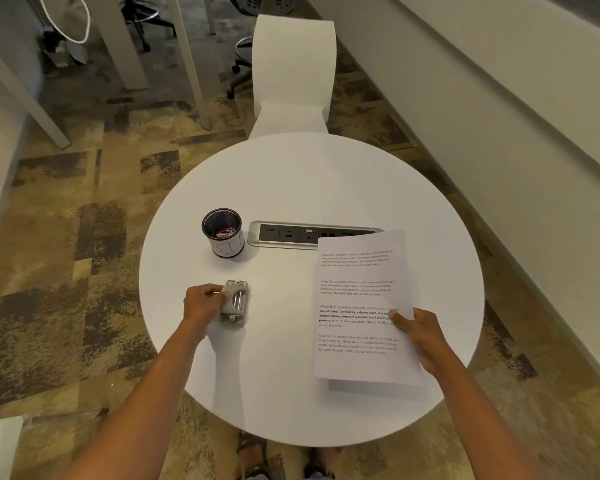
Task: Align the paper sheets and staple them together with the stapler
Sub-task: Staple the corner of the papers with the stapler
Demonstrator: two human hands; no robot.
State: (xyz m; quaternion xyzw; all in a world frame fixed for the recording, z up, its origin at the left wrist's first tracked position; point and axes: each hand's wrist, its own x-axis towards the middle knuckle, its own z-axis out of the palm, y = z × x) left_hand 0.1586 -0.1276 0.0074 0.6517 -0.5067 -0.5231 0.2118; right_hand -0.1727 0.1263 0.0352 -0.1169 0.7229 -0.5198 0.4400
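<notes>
A grey stapler (235,301) lies on the round white table (291,188), left of centre. My left hand (201,303) grips its left side, fingers curled over the body. The printed paper sheets (361,299) are on the right side of the table, stacked and lifted slightly at the near edge, casting a shadow below. My right hand (420,332) holds them by the right edge, thumb on top of the text.
A black mesh cup (223,233) labelled "BIN" stands behind the stapler. A power outlet strip (291,233) is set into the table's middle, its right end under the sheets. A white chair (291,74) stands beyond the table. My feet show below the near edge.
</notes>
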